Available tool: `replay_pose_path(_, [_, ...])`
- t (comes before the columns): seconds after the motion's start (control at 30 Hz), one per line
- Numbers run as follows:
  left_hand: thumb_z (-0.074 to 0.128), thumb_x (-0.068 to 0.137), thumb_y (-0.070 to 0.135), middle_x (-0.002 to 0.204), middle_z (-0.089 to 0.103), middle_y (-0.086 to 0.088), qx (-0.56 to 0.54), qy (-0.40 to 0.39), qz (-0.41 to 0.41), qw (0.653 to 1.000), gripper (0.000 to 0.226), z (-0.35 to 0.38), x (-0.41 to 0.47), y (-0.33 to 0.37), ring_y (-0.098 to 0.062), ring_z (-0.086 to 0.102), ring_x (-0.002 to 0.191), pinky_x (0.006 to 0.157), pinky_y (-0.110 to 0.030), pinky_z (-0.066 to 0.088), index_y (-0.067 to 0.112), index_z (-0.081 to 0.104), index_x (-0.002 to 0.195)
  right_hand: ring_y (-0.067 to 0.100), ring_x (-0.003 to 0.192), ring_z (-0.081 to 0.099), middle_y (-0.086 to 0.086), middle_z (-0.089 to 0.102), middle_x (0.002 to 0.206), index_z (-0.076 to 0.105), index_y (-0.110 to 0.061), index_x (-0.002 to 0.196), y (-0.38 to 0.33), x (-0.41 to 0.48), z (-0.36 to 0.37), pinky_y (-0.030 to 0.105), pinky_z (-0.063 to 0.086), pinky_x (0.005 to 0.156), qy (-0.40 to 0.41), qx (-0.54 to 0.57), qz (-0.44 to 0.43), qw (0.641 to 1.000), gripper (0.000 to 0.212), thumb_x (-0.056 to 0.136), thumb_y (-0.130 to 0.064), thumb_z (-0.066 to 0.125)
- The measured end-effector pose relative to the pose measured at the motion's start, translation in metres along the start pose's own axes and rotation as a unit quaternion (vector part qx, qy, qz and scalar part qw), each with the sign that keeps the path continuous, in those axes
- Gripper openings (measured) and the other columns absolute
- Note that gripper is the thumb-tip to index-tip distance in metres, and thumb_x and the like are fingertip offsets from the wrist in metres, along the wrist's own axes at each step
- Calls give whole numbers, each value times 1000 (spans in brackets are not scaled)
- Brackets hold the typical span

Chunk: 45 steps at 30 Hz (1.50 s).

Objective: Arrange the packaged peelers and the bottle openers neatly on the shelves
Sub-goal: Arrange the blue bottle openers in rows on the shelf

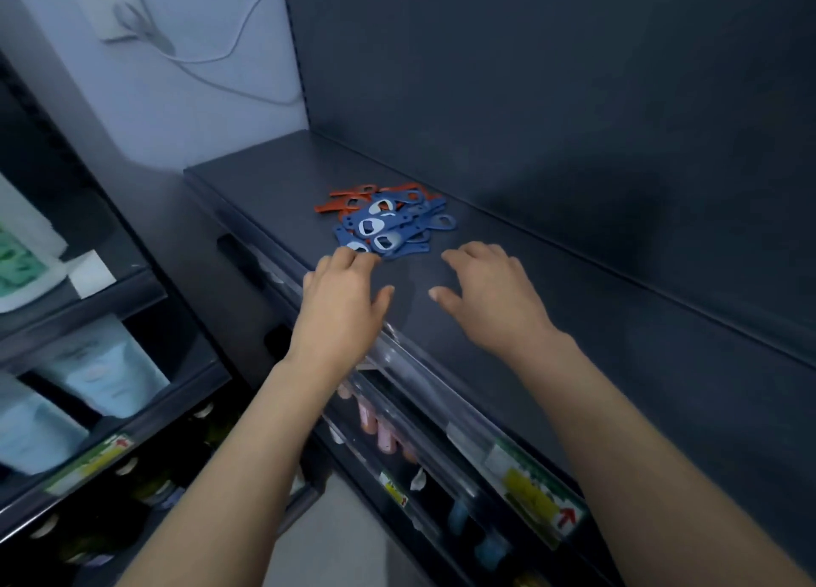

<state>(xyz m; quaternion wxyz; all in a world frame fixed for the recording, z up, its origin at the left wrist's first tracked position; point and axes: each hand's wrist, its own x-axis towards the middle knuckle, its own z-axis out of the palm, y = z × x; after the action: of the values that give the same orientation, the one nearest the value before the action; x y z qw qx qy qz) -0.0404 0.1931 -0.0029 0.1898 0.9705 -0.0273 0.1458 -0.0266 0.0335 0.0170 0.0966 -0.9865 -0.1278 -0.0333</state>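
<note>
Loose heap of bottle openers (388,224) on the dark top shelf (574,321), left of middle, a little forward of the back panel (574,100). Blue ones in front and on top, orange ones behind at the left. Long axes mixed: most blue ones roughly left-right, tilted up toward the right, ring ends pointing either way, no common direction. Left hand (340,297) palm down, fingers lightly bent, tips touching the nearest blue opener at the heap's front-left, thumb splayed, nothing gripped. Right hand (492,293) palm down, fingers spread, just right of the heap's front, apart from it, holding nothing.
</note>
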Motion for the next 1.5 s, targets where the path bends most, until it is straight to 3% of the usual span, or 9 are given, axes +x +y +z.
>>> replay_pose_path(0.23, [57,91,28,120,52,-7,-14,-15,-14,1000,38,21,55,-26,-26,47,113,99,-38,33,13,53,125,26,123,41,7,48,135,47,-11,133,6,60,11,37,34,102,-15,4,9,1000,47,95,-39,49])
replay_pose_path(0.53, [58,89,31,125,49,-5,-34,-69,43,996,43,53,139,-70,-26,43,116,97,-37,30,15,50,128,26,124,40,7,47,135,47,-14,133,-1,131,39,37,32,101,-29,12,90,995,47,94,-39,51])
replay_pose_path(0.67, [61,81,52,136,36,-2,-22,-110,66,991,67,65,165,-85,-24,33,123,100,-36,26,21,39,136,27,125,38,9,46,135,46,-12,134,-3,159,52,37,34,104,-37,36,126,991,51,92,-41,53])
replay_pose_path(0.8, [60,68,70,153,9,-3,-17,-182,84,979,101,83,179,-89,-24,6,141,113,-40,11,25,15,147,26,132,29,7,36,144,37,-13,142,3,179,62,37,31,109,-35,81,167,982,61,93,-47,50])
replay_pose_path(0.9, [57,68,73,156,-1,-4,-11,-211,107,972,107,94,188,-89,-25,-5,144,115,-44,1,26,7,149,24,138,21,4,28,151,30,-18,146,10,193,69,37,26,112,-31,102,177,978,66,92,-52,47])
replay_pose_path(1.07, [63,71,59,150,18,3,-34,-165,155,973,90,96,193,-96,-18,9,139,114,-37,5,22,25,143,23,143,10,-2,15,157,22,-31,149,17,220,78,42,17,112,-52,101,171,979,62,94,-56,38])
replay_pose_path(1.2, [64,71,54,145,23,6,-34,-144,161,976,83,95,193,-101,-16,12,135,112,-31,6,22,32,140,27,144,4,-6,8,159,17,-40,148,23,232,80,47,13,113,-100,93,156,978,60,94,-57,37])
replay_pose_path(1.37, [59,68,72,153,2,4,-43,-180,137,973,104,102,190,-101,-19,-3,141,116,-37,0,28,11,149,29,136,19,-2,21,152,22,-44,144,29,233,78,45,19,108,-111,49,145,982,61,89,-62,41])
replay_pose_path(1.5, [62,76,58,146,26,2,-60,-128,176,974,82,105,189,-98,-19,15,137,111,-33,13,20,32,142,32,131,22,2,29,146,24,-44,144,34,226,75,45,20,109,-111,28,163,980,65,86,-68,41])
